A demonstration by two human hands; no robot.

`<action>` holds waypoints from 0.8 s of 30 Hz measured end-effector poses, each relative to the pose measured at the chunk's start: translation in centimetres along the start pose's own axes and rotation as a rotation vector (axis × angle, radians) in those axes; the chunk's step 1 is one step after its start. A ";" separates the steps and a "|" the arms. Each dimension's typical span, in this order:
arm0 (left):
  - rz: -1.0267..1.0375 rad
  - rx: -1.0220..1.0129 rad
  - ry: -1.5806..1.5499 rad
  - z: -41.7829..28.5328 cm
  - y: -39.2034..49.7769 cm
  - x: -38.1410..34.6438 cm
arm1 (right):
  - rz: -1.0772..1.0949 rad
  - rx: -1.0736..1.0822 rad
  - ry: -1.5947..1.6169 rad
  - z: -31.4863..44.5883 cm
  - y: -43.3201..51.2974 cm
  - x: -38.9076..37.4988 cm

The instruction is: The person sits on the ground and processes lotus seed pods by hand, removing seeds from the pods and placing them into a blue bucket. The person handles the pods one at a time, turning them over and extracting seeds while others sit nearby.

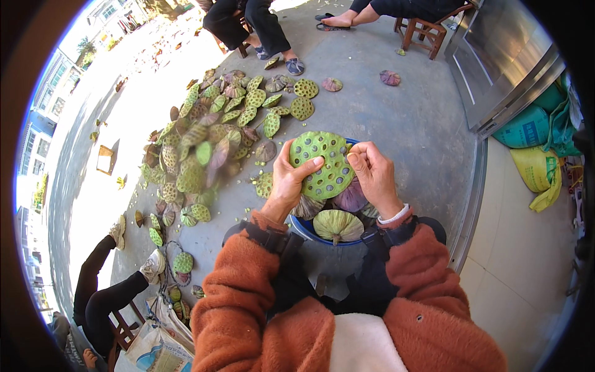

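Observation:
My left hand (290, 173) grips a green lotus seed pod (320, 179), thumb across its flat face. Dark seeds sit in many of its holes, while other holes look vacant. At the pod's right edge is my right hand (374, 174), fingers curled and thumb bent close to the rim. Whether anything is pinched there is hard to make out. Below both hands a blue basin (304, 229) stands between my knees. It holds more pods, including a green one stem up (338, 226) and a purplish one (351, 196).
A large heap of lotus pods (190, 179) lies on the concrete floor to my left and ahead, with small green bits scattered around. Seated people's legs (118, 290) show at left and ahead (269, 28). At right are a metal door (488, 60) and stuffed sacks (523, 128).

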State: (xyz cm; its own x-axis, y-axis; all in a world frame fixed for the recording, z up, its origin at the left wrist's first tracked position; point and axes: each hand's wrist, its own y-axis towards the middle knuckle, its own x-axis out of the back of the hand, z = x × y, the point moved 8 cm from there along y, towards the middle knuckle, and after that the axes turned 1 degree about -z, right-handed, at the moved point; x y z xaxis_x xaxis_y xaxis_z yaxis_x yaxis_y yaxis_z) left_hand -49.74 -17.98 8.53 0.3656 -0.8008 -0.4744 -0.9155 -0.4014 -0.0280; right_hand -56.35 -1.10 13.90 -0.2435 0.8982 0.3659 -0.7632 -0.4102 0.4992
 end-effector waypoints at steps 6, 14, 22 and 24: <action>0.038 0.068 0.000 0.8 -0.3 -0.3 | 0.143 0.031 -0.114 -0.4 -0.1 -1.1; 0.084 0.012 0.222 0.1 -0.4 -0.7 | 0.194 -0.044 -0.199 -1.7 -0.6 -1.6; 0.022 0.069 0.076 0.1 -0.1 -0.1 | 0.084 -0.696 1.289 -5.5 -1.0 -2.2; 0.054 0.046 0.141 -0.3 0.2 -0.3 | 0.185 -0.625 0.896 -5.7 -0.9 -1.9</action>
State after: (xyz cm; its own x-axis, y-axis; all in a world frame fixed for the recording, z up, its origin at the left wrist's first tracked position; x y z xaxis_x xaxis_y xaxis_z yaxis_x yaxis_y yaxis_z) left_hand -49.99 -17.91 8.94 0.3330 -0.8762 -0.3484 -0.9398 -0.3383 -0.0477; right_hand -58.59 -1.56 8.32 -0.5371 0.7239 -0.4329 -0.7765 -0.6248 -0.0813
